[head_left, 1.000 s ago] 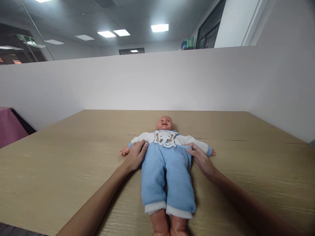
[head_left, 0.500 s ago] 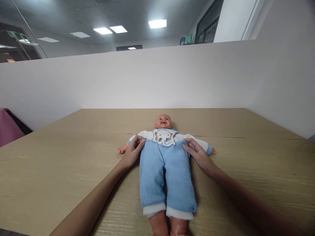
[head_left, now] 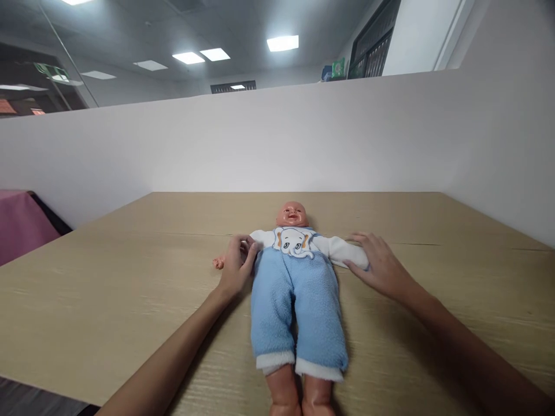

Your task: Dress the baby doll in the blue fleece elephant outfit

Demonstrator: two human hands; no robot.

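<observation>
A baby doll (head_left: 295, 289) lies on its back on the wooden table (head_left: 108, 289), head away from me, in a white top with an elephant print and fluffy blue trousers. My left hand (head_left: 236, 267) rests on the doll's arm at the left, fingers bent over the white sleeve. My right hand (head_left: 379, 266) lies flat with spread fingers over the doll's other arm and covers its hand. The doll's bare feet run off the bottom edge.
White partition walls (head_left: 260, 150) enclose the table at the back and right. A pink cloth-covered surface (head_left: 21, 222) stands at the far left. The table's near edge crosses the lower left corner.
My right hand has slid outward from the doll's waist onto its sleeve and hand, fingers now spread. My left hand has shifted slightly up the other sleeve.
</observation>
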